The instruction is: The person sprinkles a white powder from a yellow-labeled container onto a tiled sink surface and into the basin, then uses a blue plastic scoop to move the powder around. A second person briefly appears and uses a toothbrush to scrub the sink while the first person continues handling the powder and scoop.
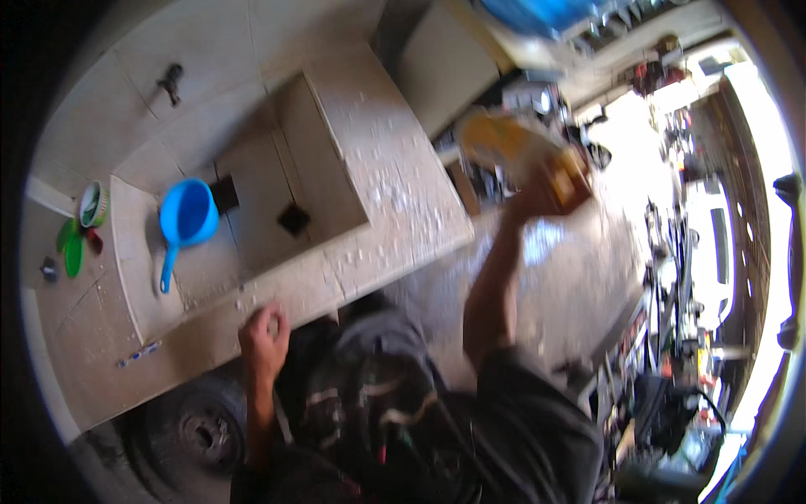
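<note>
My right hand (550,189) is raised out to the right, well away from the counter. Its fingers are closed round a yellow and white thing (495,139), too smeared by motion to name. At the front edge of the tiled counter (344,273), my left hand (265,332) is loosely curled, with no object showing in it. Water drops and wet patches cover the counter top. Beyond my left hand, a blue dipper (188,214) with a long handle sits in the tiled basin (252,223).
A tap (170,84) juts from the tiled wall. On the left ledge are a small tub (94,206), a green piece (74,254) and a blue-and-white toothbrush-like stick (138,354). A wheel (201,428) stands below the counter. Cluttered goods line the right side.
</note>
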A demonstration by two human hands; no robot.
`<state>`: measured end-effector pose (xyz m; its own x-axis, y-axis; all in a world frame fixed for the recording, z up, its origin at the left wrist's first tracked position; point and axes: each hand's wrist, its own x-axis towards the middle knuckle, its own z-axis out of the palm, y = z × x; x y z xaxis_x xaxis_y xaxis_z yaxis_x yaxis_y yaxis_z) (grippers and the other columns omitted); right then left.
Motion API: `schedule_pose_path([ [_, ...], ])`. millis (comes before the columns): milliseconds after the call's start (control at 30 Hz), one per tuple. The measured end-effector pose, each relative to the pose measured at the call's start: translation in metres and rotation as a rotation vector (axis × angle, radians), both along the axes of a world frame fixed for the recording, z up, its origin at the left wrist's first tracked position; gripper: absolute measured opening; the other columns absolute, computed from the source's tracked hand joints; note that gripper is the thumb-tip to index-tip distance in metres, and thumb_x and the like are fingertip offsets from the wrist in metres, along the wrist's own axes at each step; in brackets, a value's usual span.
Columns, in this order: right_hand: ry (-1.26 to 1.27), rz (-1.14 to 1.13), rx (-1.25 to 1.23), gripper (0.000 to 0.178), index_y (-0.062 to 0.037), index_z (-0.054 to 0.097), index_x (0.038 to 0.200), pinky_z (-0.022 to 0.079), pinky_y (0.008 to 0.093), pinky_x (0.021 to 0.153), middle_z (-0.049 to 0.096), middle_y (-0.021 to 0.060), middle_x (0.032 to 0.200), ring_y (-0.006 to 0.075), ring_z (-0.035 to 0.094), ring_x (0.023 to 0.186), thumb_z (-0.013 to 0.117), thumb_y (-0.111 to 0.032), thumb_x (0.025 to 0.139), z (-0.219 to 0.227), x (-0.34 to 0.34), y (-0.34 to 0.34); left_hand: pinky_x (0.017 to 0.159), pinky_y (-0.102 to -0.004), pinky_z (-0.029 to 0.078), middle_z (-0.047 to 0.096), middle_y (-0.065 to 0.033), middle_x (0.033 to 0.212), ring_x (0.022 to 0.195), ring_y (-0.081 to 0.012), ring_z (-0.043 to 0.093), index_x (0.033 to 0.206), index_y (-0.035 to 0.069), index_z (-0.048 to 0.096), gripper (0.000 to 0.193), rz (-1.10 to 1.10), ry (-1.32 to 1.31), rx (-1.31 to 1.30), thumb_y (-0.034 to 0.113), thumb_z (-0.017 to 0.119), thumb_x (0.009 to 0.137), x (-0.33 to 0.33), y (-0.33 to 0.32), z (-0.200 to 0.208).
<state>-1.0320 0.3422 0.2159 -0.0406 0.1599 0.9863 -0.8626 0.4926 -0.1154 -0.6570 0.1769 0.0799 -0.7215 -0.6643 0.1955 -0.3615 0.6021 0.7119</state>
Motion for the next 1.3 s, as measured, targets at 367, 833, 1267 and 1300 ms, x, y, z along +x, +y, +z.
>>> schedule_pose_path([
  [367,-0.227,0.271,-0.09,0.03,-0.0053,0.046,0.092,0.046,0.0422,0.086,0.057,0.0178,0.099,0.0266,0.056,0.094,0.066,-0.009,0.07,-0.008,0.041,0.02,0.047,-0.0276,0.038,0.063,-0.0081,0.076,0.053,-0.017,0.05,0.096,0.003,0.062,0.019,-0.009,0.05,0.133,0.008,0.063,0.078,-0.024,0.066,0.012],
  [833,-0.138,0.672,-0.359,0.033,-0.0056,0.042,0.096,0.05,0.042,0.08,0.054,0.0198,0.1,0.0301,0.057,0.089,0.064,-0.004,0.071,-0.036,-0.007,0.058,0.045,-0.0287,0.037,0.061,-0.008,0.073,0.05,-0.0179,0.049,0.095,0.004,0.061,0.018,0.145,0.026,0.141,0.006,0.063,0.077,0.022,0.151,0.012],
  [1267,-0.444,0.853,-0.1,0.029,-0.0046,0.042,0.091,0.047,0.0272,0.076,0.056,0.0144,0.09,0.0222,0.056,0.084,0.064,-0.004,0.072,-0.046,0.044,-0.008,0.046,-0.0267,0.035,0.062,-0.0069,0.075,0.052,-0.0151,0.049,0.096,0.004,0.063,0.019,0.413,-0.045,0.059,0.005,0.065,0.077,0.089,0.175,0.015],
  [1300,-0.352,0.964,-0.188,0.03,-0.0048,0.041,0.09,0.047,0.0281,0.075,0.055,0.0147,0.09,0.0218,0.056,0.084,0.064,-0.004,0.072,-0.044,0.05,-0.012,0.046,-0.0269,0.035,0.063,-0.0072,0.075,0.052,-0.0153,0.049,0.096,0.004,0.062,0.019,0.456,-0.06,0.035,0.005,0.064,0.077,0.098,0.175,0.017],
])
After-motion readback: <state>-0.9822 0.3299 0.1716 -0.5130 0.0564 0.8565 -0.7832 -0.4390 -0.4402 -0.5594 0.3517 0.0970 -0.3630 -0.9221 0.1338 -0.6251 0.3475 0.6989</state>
